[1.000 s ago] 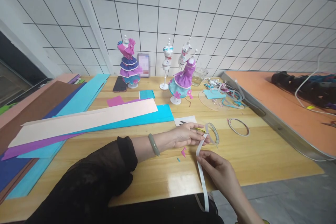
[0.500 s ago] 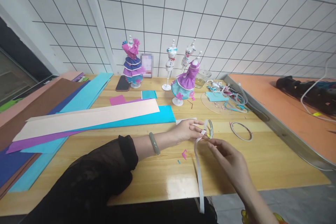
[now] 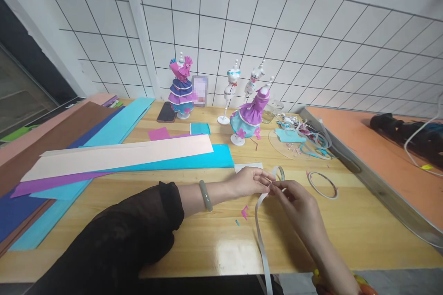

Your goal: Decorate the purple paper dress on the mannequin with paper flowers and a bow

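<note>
My left hand (image 3: 252,179), with a green bangle (image 3: 206,195) on its wrist, pinches a narrow white ribbon (image 3: 259,226). From the fingers the ribbon trails down over the table's front edge. Against it, my right hand (image 3: 296,198) has thumb and fingertips pressed together where the ribbon passes, meeting the left fingertips. Behind the fingers stands a round band (image 3: 281,173), partly hidden by the hands. A thin hoop (image 3: 323,185) lies on the wood to the right. Pink scrap (image 3: 245,213) and a tiny blue scrap (image 3: 237,222) lie below my left hand.
Coloured paper strips (image 3: 124,156) cover the table's left side. Small dress forms stand at the back, one in a purple and blue dress (image 3: 254,108), another in a tiered dress (image 3: 181,90). A phone (image 3: 166,112), a glass jar (image 3: 272,111) and piled ribbons (image 3: 304,131) are there too.
My right hand has moved left and its fingertips now meet the left hand at the ribbon. The round band is more covered by the hands. The view has shifted slightly.
</note>
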`<act>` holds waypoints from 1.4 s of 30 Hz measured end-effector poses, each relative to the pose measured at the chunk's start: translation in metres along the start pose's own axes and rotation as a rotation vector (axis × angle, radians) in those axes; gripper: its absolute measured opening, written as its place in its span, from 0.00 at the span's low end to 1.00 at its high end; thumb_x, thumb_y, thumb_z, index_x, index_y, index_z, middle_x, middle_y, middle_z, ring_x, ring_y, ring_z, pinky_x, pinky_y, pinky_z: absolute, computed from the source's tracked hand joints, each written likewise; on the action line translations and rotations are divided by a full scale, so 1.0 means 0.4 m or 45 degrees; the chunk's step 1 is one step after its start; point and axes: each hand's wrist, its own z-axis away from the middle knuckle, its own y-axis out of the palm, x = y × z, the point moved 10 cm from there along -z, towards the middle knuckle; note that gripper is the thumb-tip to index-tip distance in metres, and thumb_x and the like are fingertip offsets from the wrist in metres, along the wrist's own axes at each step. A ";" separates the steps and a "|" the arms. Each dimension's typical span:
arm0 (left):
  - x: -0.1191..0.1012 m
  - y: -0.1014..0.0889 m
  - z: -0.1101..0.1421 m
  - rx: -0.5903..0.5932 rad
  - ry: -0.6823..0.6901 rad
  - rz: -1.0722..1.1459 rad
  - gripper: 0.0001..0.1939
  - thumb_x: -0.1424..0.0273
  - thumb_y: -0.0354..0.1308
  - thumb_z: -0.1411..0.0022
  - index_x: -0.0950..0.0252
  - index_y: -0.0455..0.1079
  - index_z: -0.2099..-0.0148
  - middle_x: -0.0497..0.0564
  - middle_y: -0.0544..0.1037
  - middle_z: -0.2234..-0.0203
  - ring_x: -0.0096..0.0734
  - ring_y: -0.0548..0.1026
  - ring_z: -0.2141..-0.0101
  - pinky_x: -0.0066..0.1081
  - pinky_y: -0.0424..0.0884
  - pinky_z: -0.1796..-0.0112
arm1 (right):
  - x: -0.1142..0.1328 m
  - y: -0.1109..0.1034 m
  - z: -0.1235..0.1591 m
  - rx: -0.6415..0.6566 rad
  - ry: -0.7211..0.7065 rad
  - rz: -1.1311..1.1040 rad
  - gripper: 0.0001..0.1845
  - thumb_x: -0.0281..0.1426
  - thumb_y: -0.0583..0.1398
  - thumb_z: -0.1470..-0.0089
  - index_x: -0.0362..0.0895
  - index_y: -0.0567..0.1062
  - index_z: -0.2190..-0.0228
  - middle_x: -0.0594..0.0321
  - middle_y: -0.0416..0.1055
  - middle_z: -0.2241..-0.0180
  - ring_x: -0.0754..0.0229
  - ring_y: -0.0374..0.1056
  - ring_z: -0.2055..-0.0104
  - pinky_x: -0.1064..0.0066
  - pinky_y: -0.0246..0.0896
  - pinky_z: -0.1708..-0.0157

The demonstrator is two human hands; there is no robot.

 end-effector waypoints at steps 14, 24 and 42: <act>0.028 0.028 0.004 0.257 -0.120 -0.014 0.22 0.68 0.69 0.62 0.68 0.70 0.62 0.49 0.75 0.71 0.29 0.76 0.68 0.34 0.69 0.60 | -0.061 0.026 -0.038 0.281 0.371 -0.643 0.23 0.45 0.65 0.59 0.41 0.73 0.65 0.59 0.71 0.73 0.60 0.66 0.72 0.70 0.60 0.73; 0.011 0.017 -0.004 0.286 -0.064 0.108 0.24 0.66 0.69 0.60 0.67 0.66 0.60 0.53 0.76 0.69 0.33 0.77 0.67 0.38 0.69 0.60 | -0.155 0.019 -0.016 0.182 0.697 -1.070 0.23 0.41 0.66 0.58 0.42 0.73 0.61 0.64 0.68 0.72 0.68 0.60 0.76 0.74 0.59 0.73; -0.086 -0.001 -0.005 0.221 0.097 -0.019 0.21 0.67 0.67 0.56 0.69 0.67 0.59 0.56 0.76 0.66 0.29 0.76 0.67 0.36 0.68 0.58 | 0.084 0.107 0.042 0.167 -0.633 0.408 0.16 0.26 0.49 0.42 0.42 0.72 0.57 0.49 0.71 0.55 0.51 0.65 0.51 0.58 0.63 0.55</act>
